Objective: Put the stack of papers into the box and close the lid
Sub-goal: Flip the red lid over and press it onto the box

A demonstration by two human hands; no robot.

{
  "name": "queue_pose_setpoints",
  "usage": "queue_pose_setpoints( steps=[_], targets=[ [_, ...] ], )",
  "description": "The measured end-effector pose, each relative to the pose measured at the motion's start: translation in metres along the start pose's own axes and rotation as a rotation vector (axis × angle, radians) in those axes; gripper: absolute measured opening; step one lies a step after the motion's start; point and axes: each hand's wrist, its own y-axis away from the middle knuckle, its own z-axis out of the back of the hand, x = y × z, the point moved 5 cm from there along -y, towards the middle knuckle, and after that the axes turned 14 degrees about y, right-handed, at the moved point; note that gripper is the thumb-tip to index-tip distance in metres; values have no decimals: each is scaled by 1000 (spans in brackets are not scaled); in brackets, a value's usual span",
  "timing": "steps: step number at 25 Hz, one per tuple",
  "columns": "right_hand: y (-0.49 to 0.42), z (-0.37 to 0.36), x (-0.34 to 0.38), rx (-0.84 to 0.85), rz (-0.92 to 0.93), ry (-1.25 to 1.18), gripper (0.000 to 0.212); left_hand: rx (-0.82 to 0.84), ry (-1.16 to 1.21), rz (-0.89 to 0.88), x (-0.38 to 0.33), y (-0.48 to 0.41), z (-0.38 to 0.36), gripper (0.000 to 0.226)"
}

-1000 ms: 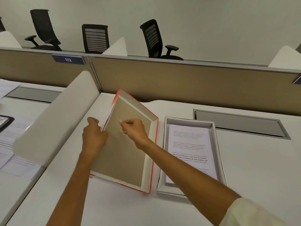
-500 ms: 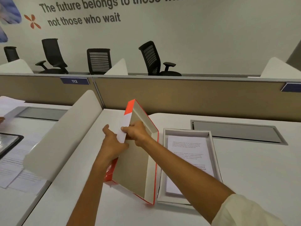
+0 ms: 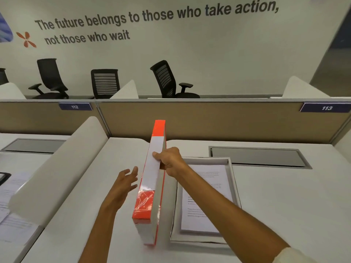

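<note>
Lid (image 3: pixel 152 179) now stands almost on its long edge, just left of the box (image 3: pixel 234 179), where a second ago it leaned open and I saw its brown inside. My right hand (image 3: pixel 170 161) grips the upper rim, fingers (image 3: pixel 156 154) curled over the white label. My left hand (image 3: pixel 124 184) has let go and hovers beside the lid, fingers spread. Papers (image 3: pixel 209 198) lie already inside the box, I think flat, though my arm hides part. What remains is turning the lid over onto the box.

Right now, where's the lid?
The lid stands on edge mid-desk, held in the right hand, just left of the box with the papers.
</note>
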Motion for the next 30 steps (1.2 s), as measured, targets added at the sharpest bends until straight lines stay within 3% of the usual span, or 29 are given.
queue_pose_setpoints(
  steps=[5, 9, 12, 17, 21, 25, 28, 30],
  targets=[
    [23, 32, 6, 66, 27, -111, 36, -81, -155, 41, 41, -24, 1, 70],
    [38, 63, 2, 144, 43, -194, 29, 63, 114, 250, 78, -28, -17, 74],
    [42, 94, -6, 154, 59, -219, 29, 120, 199, 285, 91, -30, -33, 75],
    [41, 161, -35, 28, 97, -147, 30, 165, 75, 77, 78, -25, -53, 64],
    [42, 203, -73, -153, 177, 17, 37, 169, -119, -86, 81, -24, -73, 69],
    [39, 226, -124, -322, 194, 234, 45, 158, -213, -156, 93, -16, -104, 62],
    [35, 237, -150, -381, 231, 319, 30, 157, -243, -201, 101, -12, -121, 66],
    [30, 244, -161, -425, 236, 370, 31, 138, -293, -203, 107, -14, -128, 72]
  ],
)
